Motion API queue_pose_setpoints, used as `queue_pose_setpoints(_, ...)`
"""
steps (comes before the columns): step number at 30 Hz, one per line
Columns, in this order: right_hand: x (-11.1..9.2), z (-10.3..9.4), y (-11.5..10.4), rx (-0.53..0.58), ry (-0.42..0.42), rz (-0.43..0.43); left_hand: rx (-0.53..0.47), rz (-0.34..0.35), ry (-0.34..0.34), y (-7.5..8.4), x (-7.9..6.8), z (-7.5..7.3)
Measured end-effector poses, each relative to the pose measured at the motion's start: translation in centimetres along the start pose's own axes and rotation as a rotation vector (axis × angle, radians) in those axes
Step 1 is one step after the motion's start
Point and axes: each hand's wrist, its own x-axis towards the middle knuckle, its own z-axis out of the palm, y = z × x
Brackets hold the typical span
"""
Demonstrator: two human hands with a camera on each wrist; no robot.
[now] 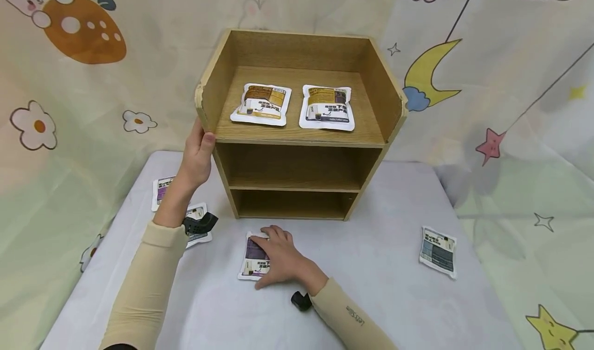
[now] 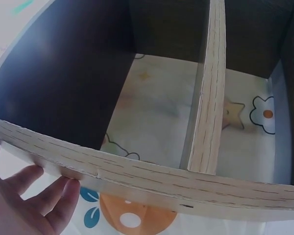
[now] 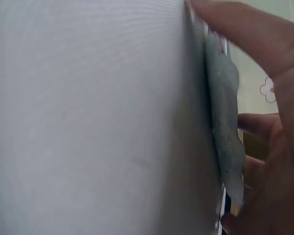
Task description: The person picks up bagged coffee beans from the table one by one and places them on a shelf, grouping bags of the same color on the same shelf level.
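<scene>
- Purple packet (image 1: 254, 266) pokes out left from under my right hand (image 1: 283, 260), roughly mid-tabletop (image 1: 362, 278), a bit nearer the left edge. Long axis runs near-to-far, looks like; right hand's clearly closer.
- Right fingers are spread wide across it, touching, not clamped on as far as I can see.
- Left hand (image 1: 197, 156) holds the shelf's (image 1: 299, 143) left side.

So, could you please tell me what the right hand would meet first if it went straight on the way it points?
Apart from the purple packet beneath it, the right hand would probably first meet the bottom of the wooden shelf, towards its left end, though depth is unclear.
</scene>
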Motion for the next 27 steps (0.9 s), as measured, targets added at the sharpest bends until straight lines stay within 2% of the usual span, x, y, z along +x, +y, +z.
queue_pose_setpoints(7,0.8,-0.1,-0.6,-0.075,-0.008,0.035,-0.003,-0.011,0.005,-2.7,0.0,-0.5)
queue_pose_setpoints(16,1.8,0.1,-0.4,-0.036,-0.034,0.049,-0.009,0.004,0.003,-3.0,-0.4,-0.5)
queue_pose_setpoints(19,1.7,-0.3,-0.2,0.014,-0.005,0.037,-0.006,-0.009,0.0,-1.6,-0.4,-0.3)
queue_pose_setpoints(23,1.4,-1.9,-0.1,0.079,0.053,0.02,-0.002,-0.014,-0.004,0.7,-0.1,0.2)
queue_pose_setpoints(27,0.9,-4.1,-0.1,0.134,0.082,-0.005,-0.001,-0.013,0.005,1.1,-0.1,0.2)
